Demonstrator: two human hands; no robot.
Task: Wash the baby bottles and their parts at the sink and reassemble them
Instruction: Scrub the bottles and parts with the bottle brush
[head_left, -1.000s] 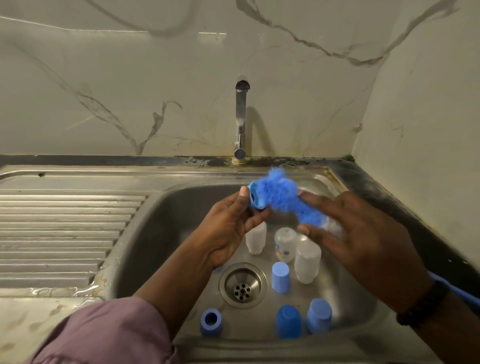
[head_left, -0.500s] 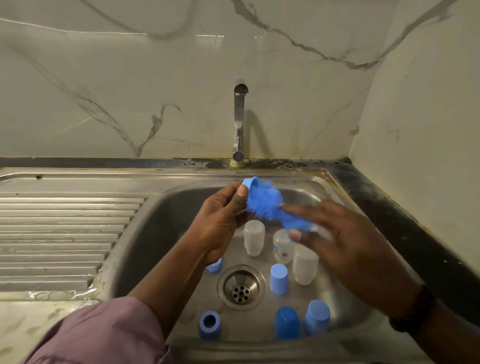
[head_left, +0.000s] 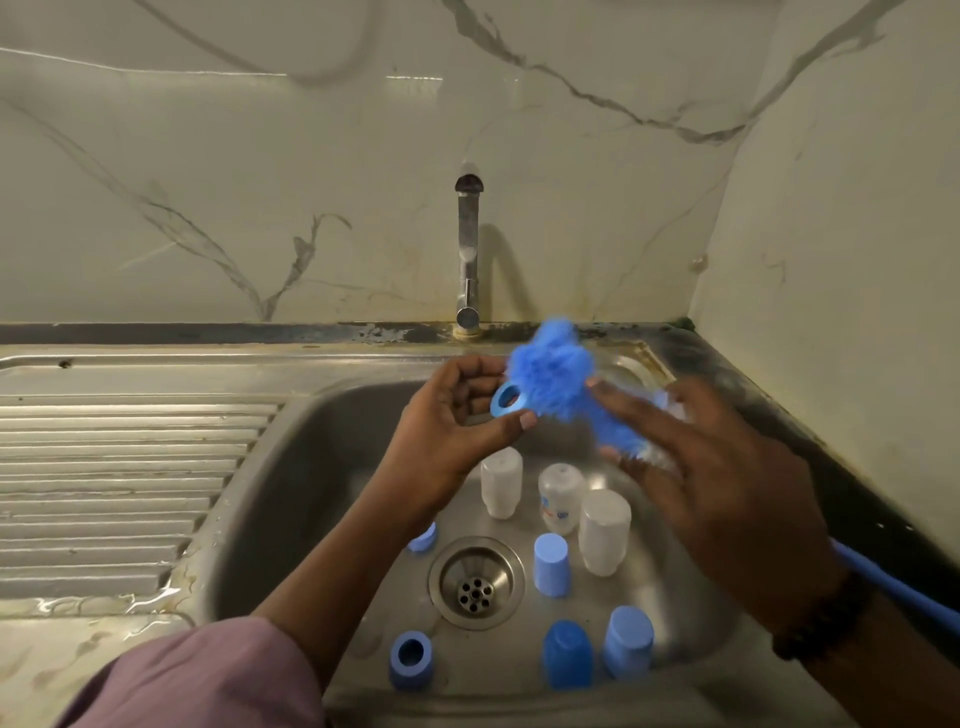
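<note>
My left hand (head_left: 457, 421) pinches a blue bottle ring (head_left: 508, 401) above the steel sink (head_left: 311, 467). My right hand (head_left: 711, 467) holds a blue fluffy bottle brush (head_left: 558, 379) whose head is against the ring; its blue handle (head_left: 904, 592) runs back past my wrist. On the sink floor three clear bottles (head_left: 556, 499) stand upside down. Blue caps (head_left: 551, 565) and another blue ring (head_left: 411, 660) stand around the drain (head_left: 476, 582). One more blue part (head_left: 423, 538) is half hidden under my left forearm.
The tap (head_left: 467, 254) stands behind the sink with no water running. A ribbed draining board (head_left: 119, 493) lies to the left, wet at its front. A marble wall closes in the back and the right side.
Both hands rose slightly. The ring has turned so that its opening faces me, and the brush head has moved up and to the right of it.
</note>
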